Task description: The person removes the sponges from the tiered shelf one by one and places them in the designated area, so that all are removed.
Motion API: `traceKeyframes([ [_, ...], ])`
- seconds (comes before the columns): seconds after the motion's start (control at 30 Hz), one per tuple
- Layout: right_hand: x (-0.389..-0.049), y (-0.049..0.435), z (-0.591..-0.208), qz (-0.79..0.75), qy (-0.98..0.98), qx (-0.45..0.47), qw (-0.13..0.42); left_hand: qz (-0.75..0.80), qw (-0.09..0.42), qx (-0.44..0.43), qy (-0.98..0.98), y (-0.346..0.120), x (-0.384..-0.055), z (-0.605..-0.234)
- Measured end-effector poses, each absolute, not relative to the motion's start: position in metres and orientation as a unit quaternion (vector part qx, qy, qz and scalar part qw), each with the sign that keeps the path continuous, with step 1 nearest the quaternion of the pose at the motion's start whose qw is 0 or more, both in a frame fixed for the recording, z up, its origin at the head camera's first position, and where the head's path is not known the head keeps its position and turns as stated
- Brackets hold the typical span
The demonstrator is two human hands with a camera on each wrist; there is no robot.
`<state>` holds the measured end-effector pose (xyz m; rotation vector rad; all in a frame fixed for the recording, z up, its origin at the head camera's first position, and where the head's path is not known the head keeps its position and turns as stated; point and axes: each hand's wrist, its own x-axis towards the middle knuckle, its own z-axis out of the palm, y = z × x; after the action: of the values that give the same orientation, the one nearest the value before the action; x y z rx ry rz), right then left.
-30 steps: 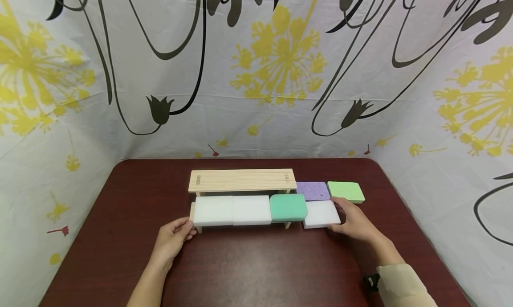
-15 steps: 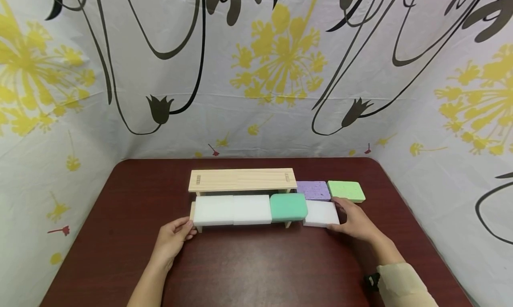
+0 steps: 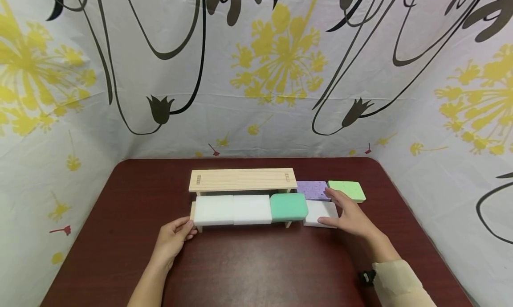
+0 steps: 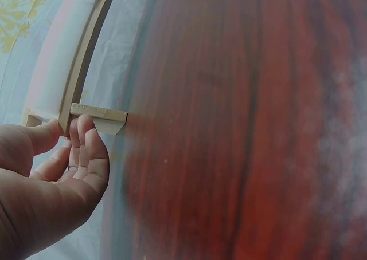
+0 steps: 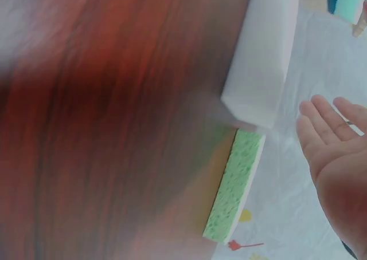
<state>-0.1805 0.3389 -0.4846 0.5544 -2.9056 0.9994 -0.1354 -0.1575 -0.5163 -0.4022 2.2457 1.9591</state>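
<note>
While the left hand pinches the front wooden stand at its left end, the right hand hovers, spread, over the white sponge block on the tabletop: probably light, squashy foam, best gripped gently by opposite edges.

- how does the front wooden stand look?
- it is pale, low, upright on short legs. two white blocks and one rounded teal block lie flat on it in one row.
- and the loose white block?
- it lies flat, lower than these, just right of the teal one; whether it touches the stand, i cannot tell.
</note>
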Motion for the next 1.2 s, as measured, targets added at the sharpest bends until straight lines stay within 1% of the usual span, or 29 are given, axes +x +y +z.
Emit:
traceKeyframes([
  [0.27, -0.182, 0.330, -0.478, 0.352, -0.917, 0.185, -0.004, 0.651, 0.066, -0.134, 0.745, -0.158, -0.136, -0.518],
  [0.63, -0.187, 0.310, -0.480, 0.362, -0.909, 0.208, 0.003, 0.654, 0.066, -0.135, 0.741, -0.157, -0.135, -0.518],
  [0.8, -0.187, 0.298, -0.480, 0.364, -0.906, 0.217, -0.007, 0.658, 0.064, -0.136, 0.738, -0.157, -0.135, -0.518],
  [1.2, -0.190, 0.272, -0.479, 0.319, -0.924, 0.210, -0.007, 0.679, 0.055, -0.136, 0.720, -0.155, -0.136, -0.519],
])
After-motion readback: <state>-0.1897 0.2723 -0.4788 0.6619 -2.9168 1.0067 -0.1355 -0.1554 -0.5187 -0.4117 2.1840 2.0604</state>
